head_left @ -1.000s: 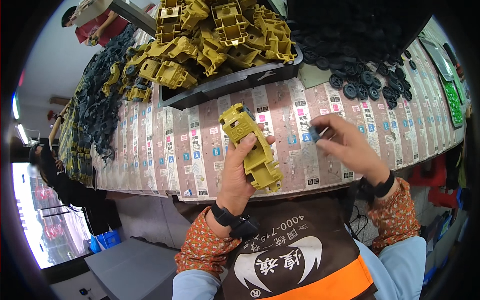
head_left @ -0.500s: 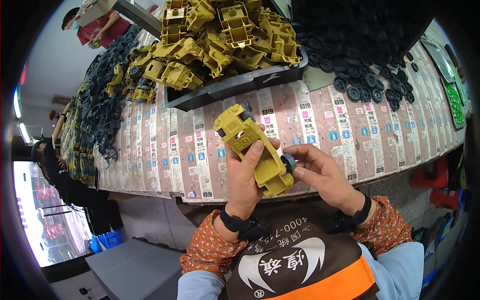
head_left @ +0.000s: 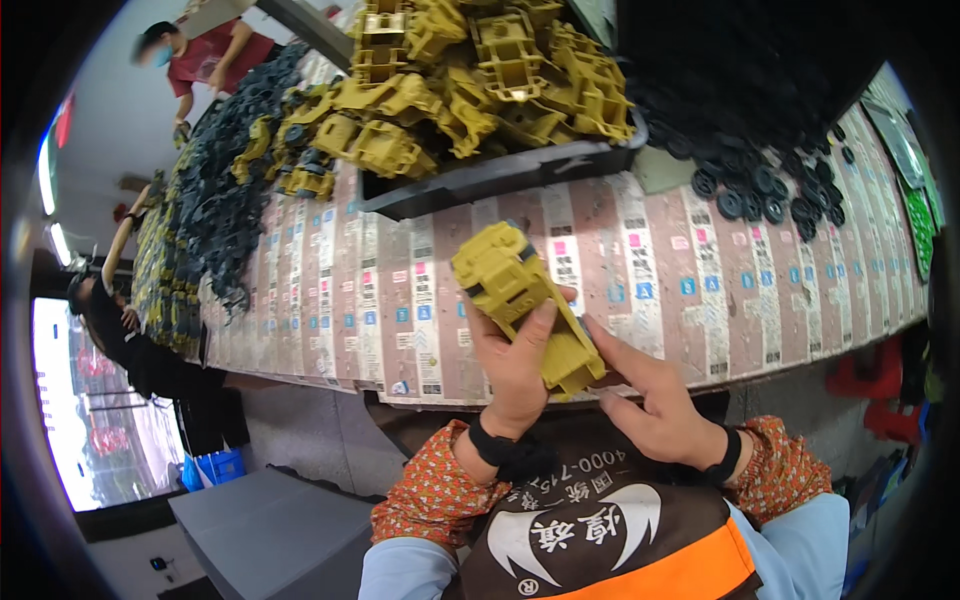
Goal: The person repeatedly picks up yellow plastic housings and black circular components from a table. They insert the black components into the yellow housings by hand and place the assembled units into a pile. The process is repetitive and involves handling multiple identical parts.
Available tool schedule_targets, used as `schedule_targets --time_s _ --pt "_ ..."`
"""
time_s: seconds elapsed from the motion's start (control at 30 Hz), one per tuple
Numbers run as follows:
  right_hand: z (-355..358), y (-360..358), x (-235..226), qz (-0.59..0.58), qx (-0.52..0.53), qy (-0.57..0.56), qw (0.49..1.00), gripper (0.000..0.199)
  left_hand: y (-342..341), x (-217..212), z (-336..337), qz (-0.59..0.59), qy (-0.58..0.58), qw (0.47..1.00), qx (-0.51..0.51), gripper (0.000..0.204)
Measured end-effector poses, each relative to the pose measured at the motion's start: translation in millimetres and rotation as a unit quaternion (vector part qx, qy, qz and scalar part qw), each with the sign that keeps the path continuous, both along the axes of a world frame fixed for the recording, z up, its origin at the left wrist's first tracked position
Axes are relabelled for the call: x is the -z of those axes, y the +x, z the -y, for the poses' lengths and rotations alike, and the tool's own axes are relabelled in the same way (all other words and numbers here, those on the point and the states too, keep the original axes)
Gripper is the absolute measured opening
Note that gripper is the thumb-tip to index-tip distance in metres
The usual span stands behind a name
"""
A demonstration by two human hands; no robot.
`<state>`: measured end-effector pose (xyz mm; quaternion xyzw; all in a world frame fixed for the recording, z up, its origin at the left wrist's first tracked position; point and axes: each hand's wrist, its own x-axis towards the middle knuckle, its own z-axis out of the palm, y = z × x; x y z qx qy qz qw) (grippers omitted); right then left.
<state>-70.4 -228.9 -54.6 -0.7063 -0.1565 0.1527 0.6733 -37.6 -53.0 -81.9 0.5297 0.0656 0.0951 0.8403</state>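
1. Yellow plastic forms the toy vehicle body (head_left: 568, 352), held up over the near side of the table (head_left: 320, 285), its near end slanting toward the right hand (head_left: 655, 400).
2. The left hand (head_left: 515, 365) is closed round it, thumb across the top, a fingertip showing past the right edge; that wrap probably steadies the piece and leaves its right flank reachable.
3. The right hand is partly open, forefinger stretched against that flank, thumb apart beneath (whether anything is pinched there, I cannot tell). Such a pose suits pressing or guiding more than lifting.
4. Beyond, a black crate (head_left: 500, 182) bears a heap of yellow bodies (head_left: 475, 85), likely put centrally so either hand can reach.
5. Loose black wheels (head_left: 755, 190) lie far right, presumably handy for the right hand.
6. Dark parts (head_left: 225, 165) are heaped far left, apart from the wheels, perhaps to prevent mixing.
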Motion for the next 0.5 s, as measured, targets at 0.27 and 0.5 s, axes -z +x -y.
schedule_targets --time_s 0.27,0.5 --pt "-15 21 -2 -0.078 -0.118 0.026 0.99 0.079 -10 -14 -28 -0.022 -0.021 0.999 -0.027 0.04" --pt "-23 51 -19 0.083 -0.131 -0.067 0.986 0.052 35 -59 -141 -0.193 -0.075 0.978 0.034 0.039"
